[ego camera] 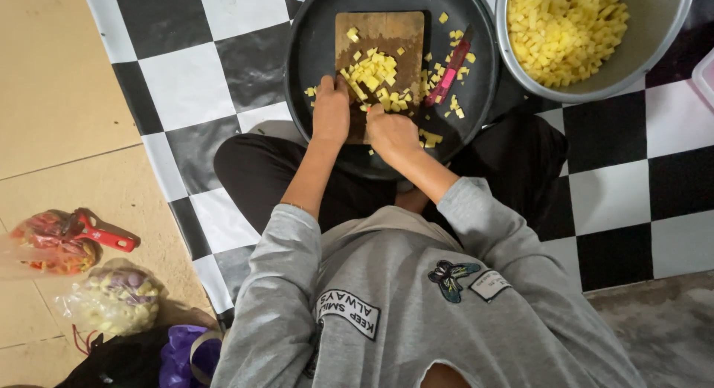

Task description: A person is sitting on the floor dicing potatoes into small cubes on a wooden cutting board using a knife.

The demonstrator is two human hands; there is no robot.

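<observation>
Right now, hands: I am watching the left hand (331, 109) pressing fingers down, nearly closed, on the yellow cubes (374, 72); the right hand (392, 131) is curling shut, though I cannot tell on what.
Handling: the cubes are looking light, firm, probably damp and slippery, and I am judging a cupped scoop better than a pinch.
Look: small pale-yellow dice are lying heaped and scattered.
Place: they are sitting on the wooden board (379, 31), inside the dark round tray (312, 39).
Nearby: a pink-handled knife (448, 76) is resting on the tray; a metal bowl (654, 39) is holding more dice.

Bowl (654, 57) — top rim beyond frame edge
</observation>
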